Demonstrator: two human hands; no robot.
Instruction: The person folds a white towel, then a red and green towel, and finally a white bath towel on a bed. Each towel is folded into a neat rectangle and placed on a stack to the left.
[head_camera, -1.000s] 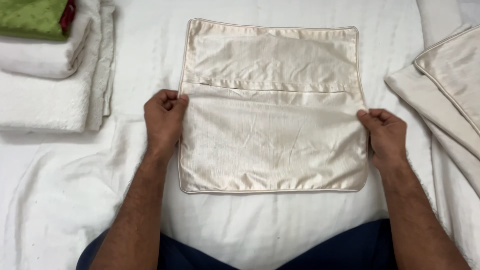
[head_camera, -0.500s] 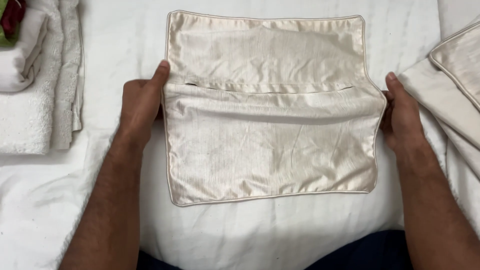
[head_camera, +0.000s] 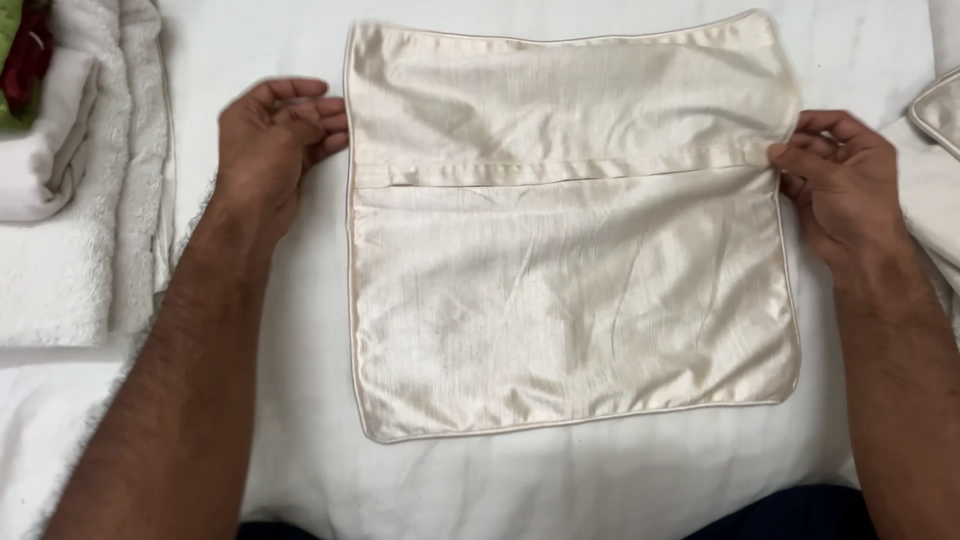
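Observation:
A cream satin cushion cover (head_camera: 570, 290) lies flat on a white bed sheet (head_camera: 600, 490), back side up, with an overlapping flap seam running across its upper third. My left hand (head_camera: 275, 135) rests just off the cover's left edge near the seam, fingers curled and apart, holding nothing. My right hand (head_camera: 835, 175) is at the right edge, its fingertips pinching the cover's piped border at the seam.
Folded white towels (head_camera: 70, 240) are stacked at the left, with a green and dark red cloth (head_camera: 22, 60) on top at the corner. More cream cushion covers (head_camera: 935, 150) lie at the right edge.
The view has moved closer and the cover looks larger. My left hand has come off the cover's left edge and opened. My right hand stays at the right edge.

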